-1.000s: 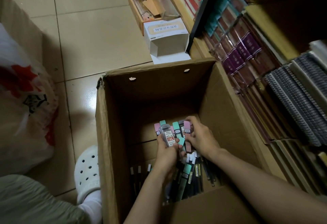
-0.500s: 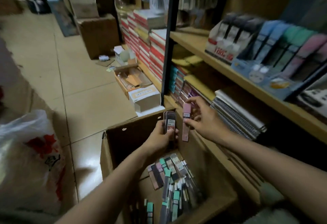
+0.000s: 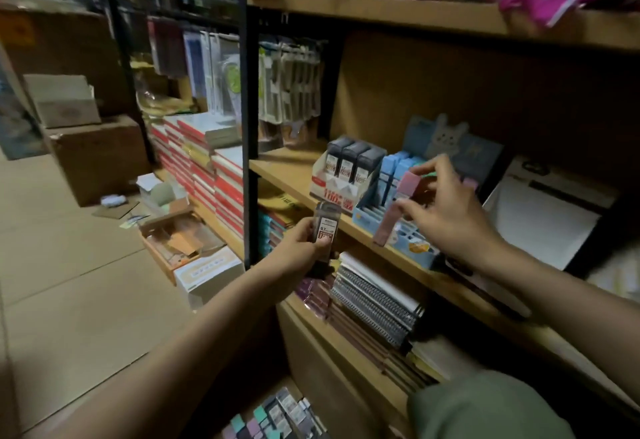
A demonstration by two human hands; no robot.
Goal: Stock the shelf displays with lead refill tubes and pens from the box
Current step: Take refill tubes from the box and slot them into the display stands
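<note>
Pink tube [image 3: 394, 210] near-upright, cap up, in right hand [image 3: 446, 216]

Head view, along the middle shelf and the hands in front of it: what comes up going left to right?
Left hand holding the dark lead tube → red-and-white display of dark tubes → pink tube → right hand over the blue display tray → white box.

On the middle shelf [image 3: 294, 170] two display trays stand side by side — one [image 3: 332, 189] at 12 o'clock, the other [image 3: 408, 237] touching it toward 1 o'clock. Spiral notebooks [image 3: 374, 296] lie on the shelf below; the box [image 3: 277, 418] sits at 6 o'clock — on the floor [image 3: 86, 282].
</note>
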